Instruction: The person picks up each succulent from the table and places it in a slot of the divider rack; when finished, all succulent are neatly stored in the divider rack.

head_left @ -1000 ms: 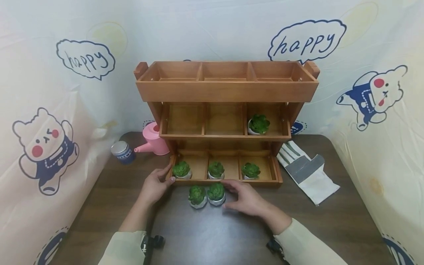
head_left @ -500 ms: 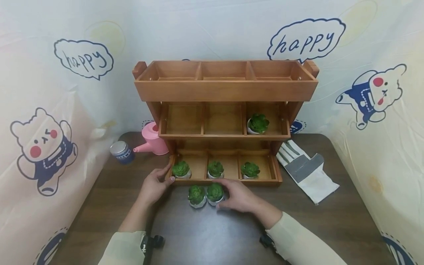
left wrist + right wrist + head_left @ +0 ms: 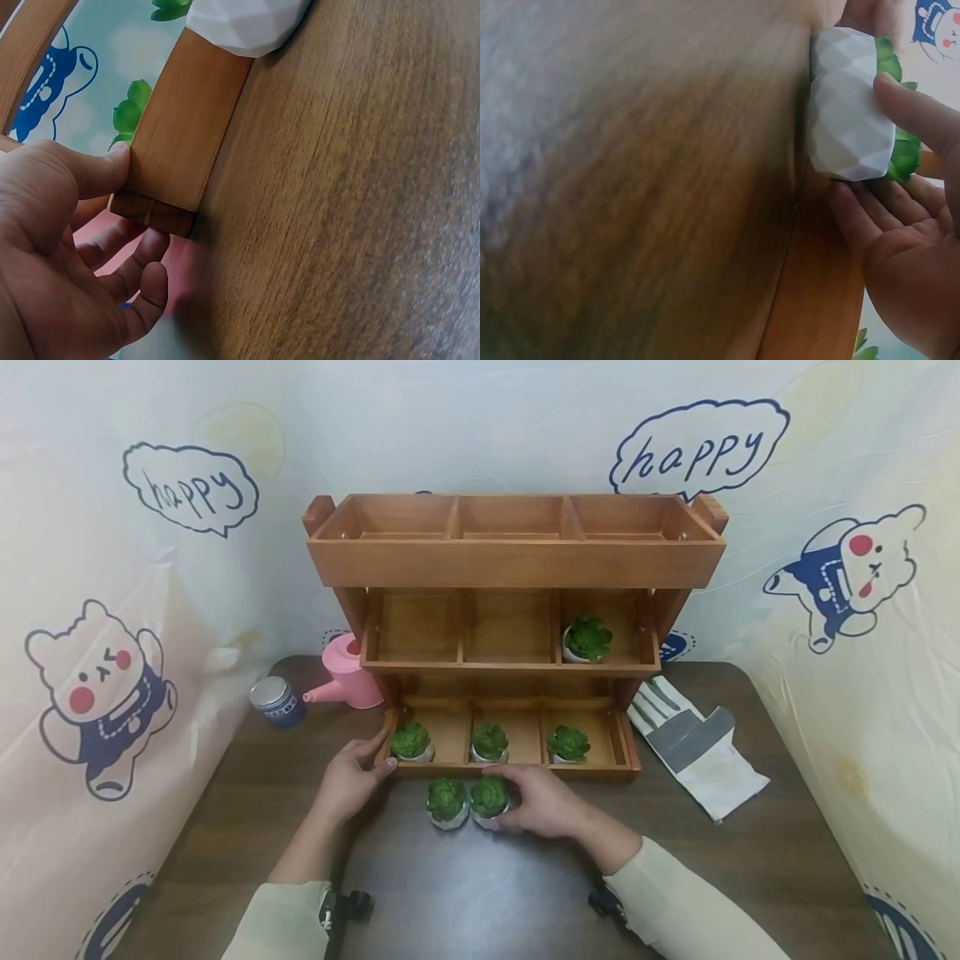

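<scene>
My left hand point(image 3: 351, 783) grips the bottom left corner of the wooden three-tier shelf point(image 3: 513, 565); in the left wrist view, thumb and fingers of the hand point(image 3: 82, 247) lie around the corner of its front board point(image 3: 187, 120). Two potted succulents stand side by side before the bottom tier, a left one point(image 3: 447, 802) and a right one point(image 3: 489, 799). My right hand point(image 3: 551, 806) has thumb and fingers around the right one. In the right wrist view the thumb of that hand point(image 3: 915, 217) touches the faceted white pot point(image 3: 851, 131), with fingers at its far side.
Three succulents sit in the bottom tier, left point(image 3: 411, 742), middle point(image 3: 490, 742) and right point(image 3: 568, 745); another point(image 3: 588, 639) is in the middle tier's right compartment. A pink watering can point(image 3: 348, 675) and a blue-white jar point(image 3: 278, 702) stand left, a grey-white glove point(image 3: 697, 747) lies right.
My right hand has moved left and closed around the right-hand succulent in front of the shelf. The left hand has stayed on the shelf corner.
</scene>
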Action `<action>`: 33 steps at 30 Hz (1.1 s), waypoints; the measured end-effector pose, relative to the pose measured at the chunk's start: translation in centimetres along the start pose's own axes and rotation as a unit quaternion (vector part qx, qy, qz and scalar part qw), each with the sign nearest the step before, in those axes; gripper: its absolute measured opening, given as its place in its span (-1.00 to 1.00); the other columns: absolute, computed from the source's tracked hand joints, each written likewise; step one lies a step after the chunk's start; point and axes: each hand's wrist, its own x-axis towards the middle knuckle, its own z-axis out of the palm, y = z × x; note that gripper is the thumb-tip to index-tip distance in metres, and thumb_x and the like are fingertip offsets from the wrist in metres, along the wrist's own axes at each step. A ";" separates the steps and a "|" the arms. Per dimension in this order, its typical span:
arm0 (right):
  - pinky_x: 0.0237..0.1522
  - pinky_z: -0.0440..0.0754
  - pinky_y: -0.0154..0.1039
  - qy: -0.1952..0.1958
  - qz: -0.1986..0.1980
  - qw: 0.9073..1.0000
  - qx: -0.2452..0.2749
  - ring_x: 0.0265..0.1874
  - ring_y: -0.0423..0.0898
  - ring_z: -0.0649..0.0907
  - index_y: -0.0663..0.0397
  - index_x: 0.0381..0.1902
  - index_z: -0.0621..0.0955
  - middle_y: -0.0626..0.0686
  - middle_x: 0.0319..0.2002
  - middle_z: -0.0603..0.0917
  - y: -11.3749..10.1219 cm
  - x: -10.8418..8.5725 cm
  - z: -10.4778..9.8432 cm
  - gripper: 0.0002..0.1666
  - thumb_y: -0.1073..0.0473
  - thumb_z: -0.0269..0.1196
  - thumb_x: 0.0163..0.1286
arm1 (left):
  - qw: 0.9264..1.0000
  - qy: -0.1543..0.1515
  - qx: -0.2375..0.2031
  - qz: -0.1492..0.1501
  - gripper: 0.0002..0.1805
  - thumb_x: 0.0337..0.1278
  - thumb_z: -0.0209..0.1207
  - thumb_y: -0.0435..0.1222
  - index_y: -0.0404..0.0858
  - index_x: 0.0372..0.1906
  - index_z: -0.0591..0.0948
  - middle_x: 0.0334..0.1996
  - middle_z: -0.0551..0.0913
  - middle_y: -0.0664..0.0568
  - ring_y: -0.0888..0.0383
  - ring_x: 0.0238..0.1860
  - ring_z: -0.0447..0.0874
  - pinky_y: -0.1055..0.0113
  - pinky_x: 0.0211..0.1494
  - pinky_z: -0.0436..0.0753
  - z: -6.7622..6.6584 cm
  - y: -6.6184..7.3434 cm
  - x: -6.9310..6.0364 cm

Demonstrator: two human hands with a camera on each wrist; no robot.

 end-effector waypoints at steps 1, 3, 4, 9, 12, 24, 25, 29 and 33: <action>0.31 0.55 -0.06 0.001 0.000 1.000 0.002 0.22 -0.11 0.61 -0.07 0.41 0.55 -0.03 0.26 0.66 0.0 -0.1 -0.1 -0.09 0.01 0.62 0.09 | 1.000 0.000 -0.001 0.000 -0.26 0.35 0.32 -0.01 0.06 0.57 0.37 0.32 0.50 -0.19 -0.27 0.32 0.45 -0.36 0.33 0.42 0.0 0.1 0.0; 0.31 0.54 -0.05 0.004 0.003 1.000 0.009 0.22 -0.12 0.61 -0.09 0.42 0.55 -0.04 0.26 0.65 -0.1 -0.3 -0.4 -0.09 -0.01 0.62 0.10 | 1.000 0.000 -0.002 0.000 -0.26 0.35 0.33 -0.02 0.06 0.57 0.37 0.31 0.50 -0.19 -0.27 0.32 0.46 -0.36 0.32 0.43 0.0 0.1 0.0; 0.31 0.55 -0.04 0.006 0.002 1.000 0.012 0.23 -0.11 0.61 -0.08 0.41 0.55 -0.04 0.27 0.65 -0.1 -0.4 -0.5 -0.09 -0.02 0.62 0.10 | 1.000 0.001 -0.003 -0.001 -0.26 0.35 0.33 -0.02 0.06 0.57 0.37 0.31 0.50 -0.19 -0.27 0.32 0.46 -0.35 0.32 0.44 0.0 0.2 0.0; 0.29 0.56 -0.04 0.014 0.002 1.000 0.017 0.20 -0.14 0.63 -0.12 0.41 0.56 -0.07 0.24 0.67 -0.4 -0.8 -1.3 -0.09 -0.10 0.61 0.11 | 1.000 0.001 -0.008 -0.005 -0.26 0.34 0.34 -0.03 0.08 0.56 0.37 0.32 0.50 -0.18 -0.27 0.32 0.46 -0.34 0.32 0.45 -0.1 0.2 0.0; 0.26 0.58 -0.07 0.021 0.001 1.000 0.014 0.16 -0.16 0.65 -0.14 0.41 0.56 -0.07 0.23 0.68 -0.5 -1.0 -1.7 -0.10 -0.14 0.60 0.11 | 1.000 0.002 -0.008 -0.003 -0.26 0.34 0.34 -0.04 0.07 0.56 0.38 0.33 0.49 -0.19 -0.26 0.32 0.46 -0.33 0.33 0.45 -0.2 0.0 -0.1; 0.24 0.60 -0.10 0.054 -0.043 0.997 -0.014 0.14 -0.18 0.67 -0.05 0.38 0.58 -0.04 0.22 0.69 -1.8 -1.6 -3.9 -0.12 -0.13 0.61 0.12 | 1.000 0.003 -0.009 -0.005 -0.25 0.33 0.35 -0.03 0.06 0.56 0.38 0.31 0.50 -0.18 -0.27 0.30 0.47 -0.33 0.31 0.48 0.0 0.1 0.1; 0.24 0.60 -0.10 0.054 -0.045 0.997 -0.016 0.14 -0.18 0.67 -0.05 0.38 0.58 -0.04 0.22 0.69 -1.9 -1.6 -4.1 -0.12 -0.13 0.61 0.12 | 1.000 0.003 -0.009 -0.006 -0.26 0.33 0.35 -0.03 0.06 0.56 0.38 0.31 0.50 -0.17 -0.26 0.30 0.47 -0.32 0.31 0.48 0.0 0.1 0.1; 0.22 0.62 -0.08 0.053 -0.047 0.997 -0.018 0.09 -0.18 0.68 -0.03 0.39 0.57 -0.04 0.18 0.72 -2.4 -1.6 -4.6 -0.11 -0.10 0.61 0.12 | 1.000 0.003 -0.009 0.002 -0.26 0.33 0.35 -0.03 0.05 0.56 0.38 0.31 0.51 -0.19 -0.25 0.29 0.49 -0.32 0.30 0.49 0.1 0.0 0.1; 0.18 0.65 -0.07 0.055 -0.050 0.997 -0.010 0.07 -0.16 0.70 0.01 0.39 0.57 -0.01 0.17 0.72 -2.9 -1.5 -5.1 -0.10 -0.06 0.62 0.11 | 1.000 0.005 -0.002 0.016 -0.26 0.35 0.34 -0.04 0.00 0.56 0.39 0.29 0.52 -0.21 -0.26 0.27 0.50 -0.32 0.29 0.48 0.1 -0.1 0.1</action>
